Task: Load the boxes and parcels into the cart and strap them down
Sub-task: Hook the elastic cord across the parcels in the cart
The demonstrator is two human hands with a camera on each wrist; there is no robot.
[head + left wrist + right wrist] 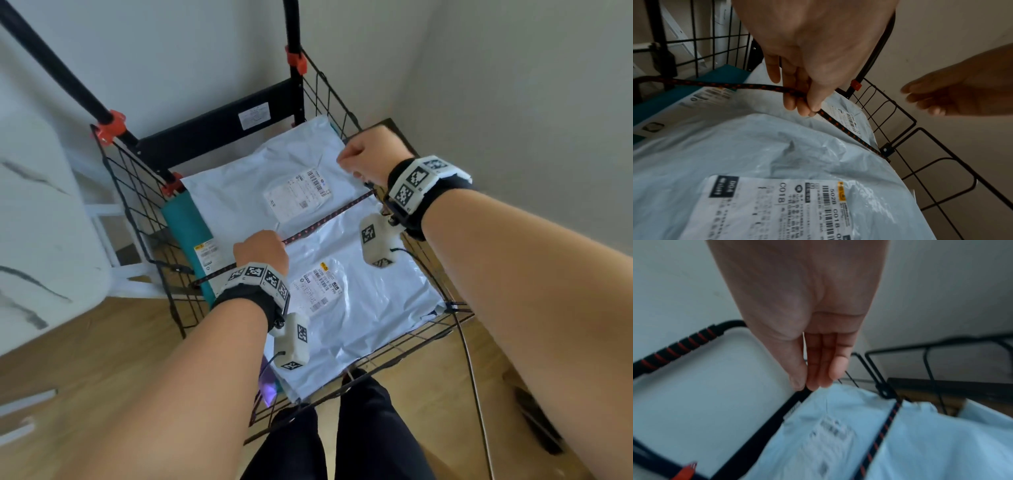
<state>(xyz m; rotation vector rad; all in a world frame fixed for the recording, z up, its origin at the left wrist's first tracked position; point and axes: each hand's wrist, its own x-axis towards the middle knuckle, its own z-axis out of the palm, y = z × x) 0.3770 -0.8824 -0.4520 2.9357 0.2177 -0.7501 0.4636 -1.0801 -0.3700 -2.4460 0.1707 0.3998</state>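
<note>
Overhead, the black wire-mesh cart with red clips on its handle posts stands on the wooden floor against a pale wall, filled to its rim. Two large white plastic mailer parcels with printed shipping labels lie on top: the far parcel fills the handle end of the cart, and the near parcel covers the end closest to the person, overlapping the far one across the middle. A teal parcel with its own label shows along the cart's left edge, partly under the white ones. A black elastic cord with red flecks runs across the parcels from the cart's left edge to its right edge, over the seam between the two white mailers. The left hand pinches this cord between thumb and curled fingers near its middle. The right hand hangs over the far right edge of the cart, fingers loosely bent and holding nothing that I can make out.
</note>
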